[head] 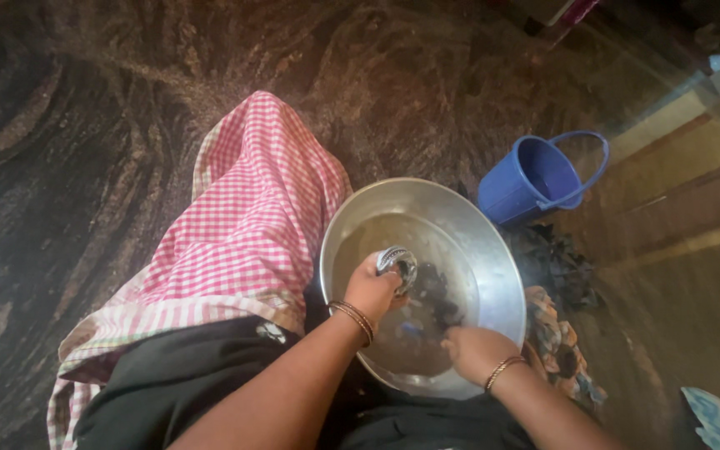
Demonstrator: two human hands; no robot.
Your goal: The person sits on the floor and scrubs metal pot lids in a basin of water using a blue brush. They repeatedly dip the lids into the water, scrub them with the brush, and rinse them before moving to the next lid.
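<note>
A wide steel basin [468, 218] holds murky water and sits on the floor in front of me. My left hand [372, 287], bangles at the wrist, is closed around a small shiny metal object [397, 261] just above the water. My right hand [474, 350], also with a bangle, dips into the water at the basin's near edge with fingers curled; what it holds is hidden. Dark pieces [435, 293] lie in the water between the two hands.
A pink-and-white checked cloth [247, 225] covers my knee left of the basin. A blue plastic bucket [535, 179] with a handle lies tilted behind the basin. Dark scraps [556, 267] and patterned cloth [556, 346] sit to the right. The floor is dark polished stone [85, 125].
</note>
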